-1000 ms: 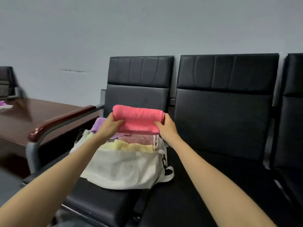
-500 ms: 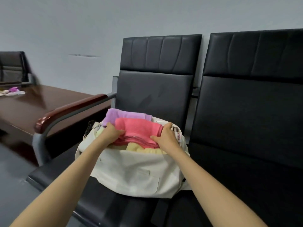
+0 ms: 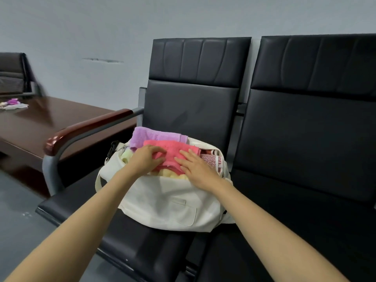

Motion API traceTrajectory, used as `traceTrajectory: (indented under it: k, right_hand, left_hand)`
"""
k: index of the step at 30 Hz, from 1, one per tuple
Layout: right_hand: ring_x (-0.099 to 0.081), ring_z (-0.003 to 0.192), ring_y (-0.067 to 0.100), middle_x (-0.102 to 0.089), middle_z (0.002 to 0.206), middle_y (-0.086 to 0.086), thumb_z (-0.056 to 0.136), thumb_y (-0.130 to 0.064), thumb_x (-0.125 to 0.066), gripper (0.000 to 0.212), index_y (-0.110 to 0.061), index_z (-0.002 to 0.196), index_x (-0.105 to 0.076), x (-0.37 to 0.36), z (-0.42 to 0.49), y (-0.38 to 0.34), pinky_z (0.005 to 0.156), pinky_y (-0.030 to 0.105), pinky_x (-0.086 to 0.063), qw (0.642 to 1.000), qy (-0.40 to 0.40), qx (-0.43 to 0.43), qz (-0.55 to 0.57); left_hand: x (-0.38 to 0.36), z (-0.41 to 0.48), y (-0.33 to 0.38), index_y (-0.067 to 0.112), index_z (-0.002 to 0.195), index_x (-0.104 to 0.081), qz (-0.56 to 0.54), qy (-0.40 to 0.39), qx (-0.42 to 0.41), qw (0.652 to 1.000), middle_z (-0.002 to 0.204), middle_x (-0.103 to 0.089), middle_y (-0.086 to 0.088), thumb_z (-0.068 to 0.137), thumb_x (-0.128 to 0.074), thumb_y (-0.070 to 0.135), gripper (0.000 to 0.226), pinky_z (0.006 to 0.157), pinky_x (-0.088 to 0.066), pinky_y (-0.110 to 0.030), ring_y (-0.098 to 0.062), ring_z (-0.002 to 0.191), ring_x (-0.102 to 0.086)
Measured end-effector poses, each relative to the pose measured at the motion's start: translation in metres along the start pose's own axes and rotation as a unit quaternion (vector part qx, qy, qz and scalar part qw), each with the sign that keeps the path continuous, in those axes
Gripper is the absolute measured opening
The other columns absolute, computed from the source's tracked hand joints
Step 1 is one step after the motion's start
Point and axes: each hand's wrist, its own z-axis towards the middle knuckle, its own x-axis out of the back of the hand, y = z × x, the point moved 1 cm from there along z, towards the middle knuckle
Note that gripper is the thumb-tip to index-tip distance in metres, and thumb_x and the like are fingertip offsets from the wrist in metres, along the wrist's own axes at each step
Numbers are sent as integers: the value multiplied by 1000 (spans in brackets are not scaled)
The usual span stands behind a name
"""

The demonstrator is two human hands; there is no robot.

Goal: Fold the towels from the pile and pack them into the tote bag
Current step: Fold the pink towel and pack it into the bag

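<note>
A white tote bag (image 3: 173,204) stands on the left black seat, its mouth open and full of folded towels. On top lies a folded pink towel (image 3: 173,148). My left hand (image 3: 145,159) rests on its left part with fingers bent, pressing down. My right hand (image 3: 195,166) lies flat on its right part, fingers straight. Behind the pink towel a purple towel (image 3: 150,135) sticks up. A pale yellow towel (image 3: 173,175) shows at the bag's front edge, and a red patterned towel (image 3: 211,159) at the right.
The bag's seat has a wooden armrest (image 3: 85,129) on its left. A second black seat (image 3: 305,180) stands to the right. A dark wooden table (image 3: 40,123) at the left carries small purple and white cloths (image 3: 14,103), with an office chair (image 3: 12,76) behind it.
The pink towel went down from above the bag into its mouth. My hands let go of its ends and now lie on top of it, pressing.
</note>
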Motion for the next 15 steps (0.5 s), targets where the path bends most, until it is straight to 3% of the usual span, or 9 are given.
traceTrajectory:
  k: [4, 6, 9, 11, 15]
  right_hand:
    - [-2, 149, 17, -12, 161, -4, 105, -25, -33, 44, -24, 149, -33, 16, -2, -12, 120, 40, -8, 998, -50, -21, 39]
    - [-18, 146, 19, -25, 158, 0, 103, -24, -40, 41, -20, 143, -44, 40, -13, -15, 118, 31, -13, 992, -61, -33, 103]
    - [-53, 120, 15, -56, 137, -1, 98, -26, -51, 33, -24, 129, -60, 81, -45, -15, 95, 20, -38, 988, -11, -75, 132]
    - [-56, 112, 13, -60, 130, -3, 96, -22, -52, 31, -24, 126, -62, 106, -76, -15, 83, 18, -42, 985, 19, -89, 149]
    - [-50, 126, 16, -56, 135, -2, 98, -22, -52, 34, -20, 132, -56, 140, -142, -15, 99, 26, -38, 979, 51, -116, 158]
  left_hand:
    - [10, -4, 14, 20, 118, -65, -19, -44, 53, 997, 117, -66, -6, 88, -61, 23, 31, 86, -42, -26, -25, 105, -60]
    - [25, -7, 24, 21, 120, -64, -19, -89, 64, 994, 112, -65, -3, 88, -63, 24, 32, 81, -43, -23, -22, 99, -60]
    - [53, -20, 43, 19, 128, -59, -45, -100, 52, 993, 122, -61, -4, 88, -65, 22, 41, 90, -43, -24, -20, 109, -57]
    - [66, -38, 61, 18, 134, -54, -74, -78, 37, 994, 130, -58, -5, 89, -64, 18, 46, 99, -41, -27, -19, 115, -56]
    - [77, -88, 98, 13, 120, -65, -113, -61, -12, 992, 118, -66, 1, 90, -65, 16, 31, 81, -39, -11, -7, 100, -58]
